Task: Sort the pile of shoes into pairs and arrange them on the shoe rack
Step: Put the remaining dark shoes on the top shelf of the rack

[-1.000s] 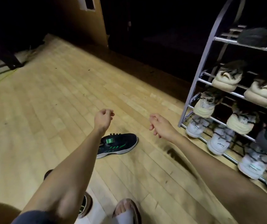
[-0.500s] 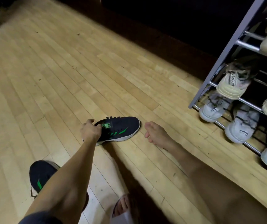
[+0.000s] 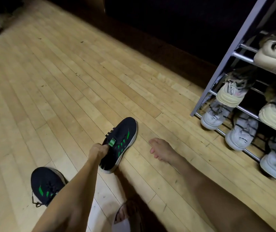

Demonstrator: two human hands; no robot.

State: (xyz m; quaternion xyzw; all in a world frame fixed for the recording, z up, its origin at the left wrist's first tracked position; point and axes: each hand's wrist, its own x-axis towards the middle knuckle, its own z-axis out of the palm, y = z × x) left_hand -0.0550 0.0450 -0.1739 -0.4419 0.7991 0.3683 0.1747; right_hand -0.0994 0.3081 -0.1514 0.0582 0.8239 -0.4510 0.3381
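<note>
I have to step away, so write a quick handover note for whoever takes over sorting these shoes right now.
Left hand: shut on the dark sneaker with green stripes, gripping near its tongue; toe points away.
Right hand: open, empty, low over the wooden floor.
Matching dark sneaker lies on the floor near the left arm.
Done: pale sneakers fill the visible tiers of the shoe rack.
Left: pick up the mate, place both dark sneakers together on the rack; a free slot isn't visible from here.

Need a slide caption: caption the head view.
Left hand grips a dark sneaker; its mate waits beside the rack.
</note>
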